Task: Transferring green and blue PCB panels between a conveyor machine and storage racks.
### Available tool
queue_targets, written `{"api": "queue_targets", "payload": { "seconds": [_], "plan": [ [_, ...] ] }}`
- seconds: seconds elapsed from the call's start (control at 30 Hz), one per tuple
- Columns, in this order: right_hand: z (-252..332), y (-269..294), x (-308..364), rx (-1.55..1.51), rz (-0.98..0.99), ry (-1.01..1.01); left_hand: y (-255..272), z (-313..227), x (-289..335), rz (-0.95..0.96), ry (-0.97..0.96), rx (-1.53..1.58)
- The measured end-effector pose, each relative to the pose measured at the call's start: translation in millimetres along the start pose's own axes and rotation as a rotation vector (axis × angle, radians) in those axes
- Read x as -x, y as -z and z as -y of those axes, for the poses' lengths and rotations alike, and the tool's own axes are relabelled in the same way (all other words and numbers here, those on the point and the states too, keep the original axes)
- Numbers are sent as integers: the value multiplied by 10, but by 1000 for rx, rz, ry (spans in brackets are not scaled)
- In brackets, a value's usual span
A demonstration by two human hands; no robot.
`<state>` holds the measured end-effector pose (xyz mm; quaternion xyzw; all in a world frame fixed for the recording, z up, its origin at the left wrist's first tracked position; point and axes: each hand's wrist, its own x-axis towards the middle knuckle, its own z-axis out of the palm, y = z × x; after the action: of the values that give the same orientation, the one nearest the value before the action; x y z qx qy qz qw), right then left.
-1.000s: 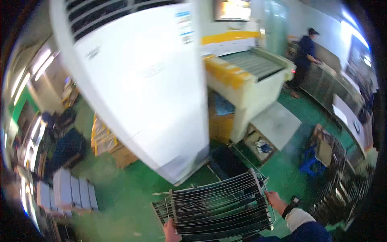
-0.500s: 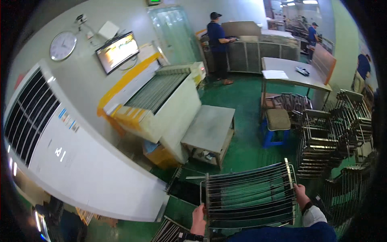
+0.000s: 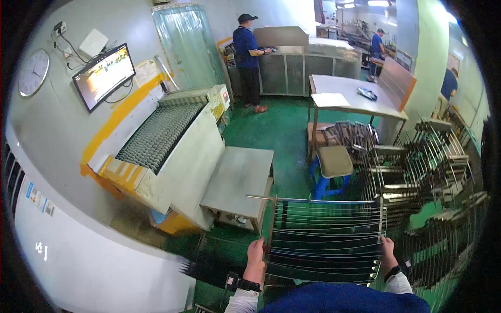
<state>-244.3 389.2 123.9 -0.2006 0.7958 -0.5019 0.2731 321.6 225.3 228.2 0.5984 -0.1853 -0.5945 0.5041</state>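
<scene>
The left hand [image 3: 255,256] curls around the left side of a wire rack [image 3: 324,254] and the right hand [image 3: 388,251] grips its right edge, presumably balancing its width. The rack spans between them. Leftward, a white cabinet [image 3: 99,255] bears a blue-and-white label [image 3: 40,198], its print too small to read.

The person wore a dark blue top [image 3: 344,300], with a whitish, creased left sleeve [image 3: 242,302] and right sleeve [image 3: 400,285]. Of 2 black straps, the left strap [image 3: 249,285] bore a small boxy unit [image 3: 233,281], pale on its face; the right strap [image 3: 392,272] was narrow. The left hand [image 3: 255,254] and right hand [image 3: 387,248] were bare.
</scene>
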Motion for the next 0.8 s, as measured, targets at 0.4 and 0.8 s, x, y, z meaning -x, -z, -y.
{"api": "queue_targets", "payload": {
  "seconds": [0.4,0.8],
  "plan": [
    [1679,-2161,-802,155,163,150,175,-1160,-1438,-152,108,277],
    [3067,-4821,-1231,350,542,200,805,-1242,-1909,-657,233,242]
  ]
}}
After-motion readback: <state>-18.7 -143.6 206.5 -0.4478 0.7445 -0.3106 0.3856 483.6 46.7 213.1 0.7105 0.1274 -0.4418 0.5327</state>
